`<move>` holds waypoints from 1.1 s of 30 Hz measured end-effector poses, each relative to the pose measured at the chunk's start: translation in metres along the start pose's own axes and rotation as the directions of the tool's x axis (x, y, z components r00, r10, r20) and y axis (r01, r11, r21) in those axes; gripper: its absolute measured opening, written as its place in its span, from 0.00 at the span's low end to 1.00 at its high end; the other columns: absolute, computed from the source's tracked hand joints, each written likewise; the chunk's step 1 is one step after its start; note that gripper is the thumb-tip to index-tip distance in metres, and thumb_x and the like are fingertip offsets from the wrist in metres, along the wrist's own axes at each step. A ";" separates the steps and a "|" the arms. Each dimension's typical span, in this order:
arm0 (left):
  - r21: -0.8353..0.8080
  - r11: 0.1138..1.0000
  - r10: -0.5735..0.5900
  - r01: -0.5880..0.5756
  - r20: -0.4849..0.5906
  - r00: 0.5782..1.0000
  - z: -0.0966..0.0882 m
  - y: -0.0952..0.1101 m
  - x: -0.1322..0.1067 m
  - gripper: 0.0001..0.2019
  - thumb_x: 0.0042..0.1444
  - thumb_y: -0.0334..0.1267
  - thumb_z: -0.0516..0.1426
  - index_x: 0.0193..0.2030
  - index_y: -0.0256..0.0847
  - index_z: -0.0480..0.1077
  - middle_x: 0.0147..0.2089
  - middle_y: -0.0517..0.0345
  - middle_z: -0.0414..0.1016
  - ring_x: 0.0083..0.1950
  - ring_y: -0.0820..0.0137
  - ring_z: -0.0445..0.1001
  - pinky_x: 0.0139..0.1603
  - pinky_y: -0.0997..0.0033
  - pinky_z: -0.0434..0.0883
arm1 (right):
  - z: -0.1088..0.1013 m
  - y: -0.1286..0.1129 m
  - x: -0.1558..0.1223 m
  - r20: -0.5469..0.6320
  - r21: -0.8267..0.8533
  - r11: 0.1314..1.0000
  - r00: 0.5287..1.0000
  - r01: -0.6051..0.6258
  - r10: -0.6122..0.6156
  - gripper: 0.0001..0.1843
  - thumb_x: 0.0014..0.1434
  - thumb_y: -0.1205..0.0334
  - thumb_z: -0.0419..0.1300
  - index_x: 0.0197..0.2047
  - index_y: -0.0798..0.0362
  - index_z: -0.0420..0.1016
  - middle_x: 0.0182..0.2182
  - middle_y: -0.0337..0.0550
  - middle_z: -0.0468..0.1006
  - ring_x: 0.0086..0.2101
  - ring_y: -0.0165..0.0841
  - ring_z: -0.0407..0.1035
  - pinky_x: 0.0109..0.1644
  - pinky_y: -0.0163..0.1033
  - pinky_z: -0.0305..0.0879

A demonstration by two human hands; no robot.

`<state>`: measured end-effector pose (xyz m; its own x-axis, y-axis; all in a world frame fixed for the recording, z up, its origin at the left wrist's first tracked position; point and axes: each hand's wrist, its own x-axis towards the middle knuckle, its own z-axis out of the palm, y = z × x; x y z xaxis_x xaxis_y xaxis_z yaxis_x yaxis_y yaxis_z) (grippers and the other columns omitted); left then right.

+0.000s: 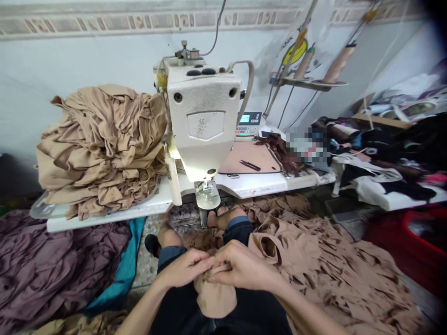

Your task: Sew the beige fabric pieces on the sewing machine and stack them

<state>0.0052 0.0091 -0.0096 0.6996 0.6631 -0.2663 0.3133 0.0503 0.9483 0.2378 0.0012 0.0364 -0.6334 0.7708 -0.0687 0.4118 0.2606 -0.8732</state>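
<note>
My left hand (185,269) and my right hand (240,267) meet over my lap, both pinched on the top edge of a small tan fabric piece (215,295) that hangs down between my knees. The fingers of both hands are closed on the cloth. Straight ahead stands a white sewing machine (204,123) with its needle foot (207,186) lit and nothing under it.
A tall stack of tan fabric (101,149) sits on the machine table (104,216) at the left. More tan pieces (331,270) cover the floor at right, purple cloth (45,265) at left. Black snips (249,165) lie on the table beside dark strips. A red tub (412,246) stands far right.
</note>
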 end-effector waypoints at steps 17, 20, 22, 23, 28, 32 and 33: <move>0.072 0.983 0.183 -0.171 -0.535 0.825 -0.032 0.039 0.000 0.18 0.67 0.48 0.64 0.56 0.39 0.82 0.29 0.61 0.71 0.29 0.73 0.66 0.30 0.76 0.63 | -0.036 0.004 0.011 -0.484 0.163 0.982 0.875 0.097 -0.006 0.20 0.69 0.49 0.65 0.29 0.53 0.84 0.25 0.40 0.72 0.27 0.32 0.64 0.31 0.38 0.57; 0.274 0.944 0.303 -0.184 -0.501 0.811 -0.039 0.049 0.000 0.13 0.70 0.44 0.61 0.51 0.42 0.86 0.36 0.53 0.81 0.37 0.67 0.75 0.37 0.72 0.70 | -0.040 -0.008 0.010 -0.536 0.057 0.990 0.841 0.126 -0.076 0.20 0.71 0.50 0.64 0.30 0.52 0.84 0.24 0.40 0.71 0.27 0.33 0.64 0.31 0.40 0.56; 0.337 0.921 0.351 -0.196 -0.498 0.793 -0.043 0.055 0.000 0.12 0.71 0.42 0.60 0.48 0.43 0.86 0.41 0.50 0.84 0.42 0.64 0.78 0.43 0.70 0.72 | -0.042 -0.015 0.010 -0.571 0.002 0.989 0.813 0.145 -0.118 0.19 0.71 0.52 0.63 0.32 0.52 0.84 0.25 0.41 0.73 0.27 0.34 0.65 0.31 0.40 0.57; 0.341 0.918 0.361 -0.202 -0.506 0.783 -0.045 0.059 0.001 0.12 0.71 0.41 0.59 0.47 0.42 0.86 0.42 0.50 0.84 0.42 0.64 0.78 0.44 0.70 0.72 | -0.043 -0.018 0.011 -0.591 -0.016 0.988 0.796 0.154 -0.133 0.18 0.71 0.52 0.63 0.32 0.52 0.84 0.25 0.42 0.73 0.27 0.34 0.66 0.32 0.40 0.58; 0.245 0.946 0.319 -0.214 -0.573 0.755 -0.048 0.071 0.010 0.14 0.71 0.43 0.58 0.40 0.39 0.82 0.39 0.53 0.82 0.41 0.65 0.78 0.44 0.71 0.72 | -0.049 -0.015 0.023 -0.680 0.007 0.989 0.726 0.146 -0.102 0.17 0.68 0.55 0.65 0.30 0.53 0.82 0.24 0.39 0.70 0.26 0.32 0.62 0.31 0.39 0.56; 0.077 0.975 0.204 -0.206 -0.667 0.717 -0.049 0.071 0.017 0.14 0.64 0.48 0.64 0.39 0.38 0.80 0.32 0.57 0.77 0.32 0.69 0.73 0.33 0.74 0.68 | -0.055 -0.001 0.035 -0.688 0.152 0.981 0.725 0.117 0.020 0.17 0.65 0.51 0.67 0.31 0.54 0.83 0.25 0.39 0.74 0.28 0.33 0.64 0.32 0.38 0.58; 0.044 0.978 0.179 -0.205 -0.683 0.708 -0.050 0.072 0.018 0.14 0.62 0.49 0.65 0.39 0.38 0.79 0.30 0.59 0.75 0.29 0.71 0.71 0.30 0.75 0.66 | -0.057 0.002 0.038 -0.682 0.178 0.978 0.730 0.109 0.043 0.17 0.65 0.50 0.68 0.31 0.55 0.83 0.25 0.39 0.74 0.27 0.33 0.64 0.32 0.38 0.59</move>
<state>0.0080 0.0619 0.0622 0.1123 0.9887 0.0992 0.1914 -0.1195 0.9742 0.2518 0.0637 0.0598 0.0017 0.9704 0.2414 0.2168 0.2353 -0.9474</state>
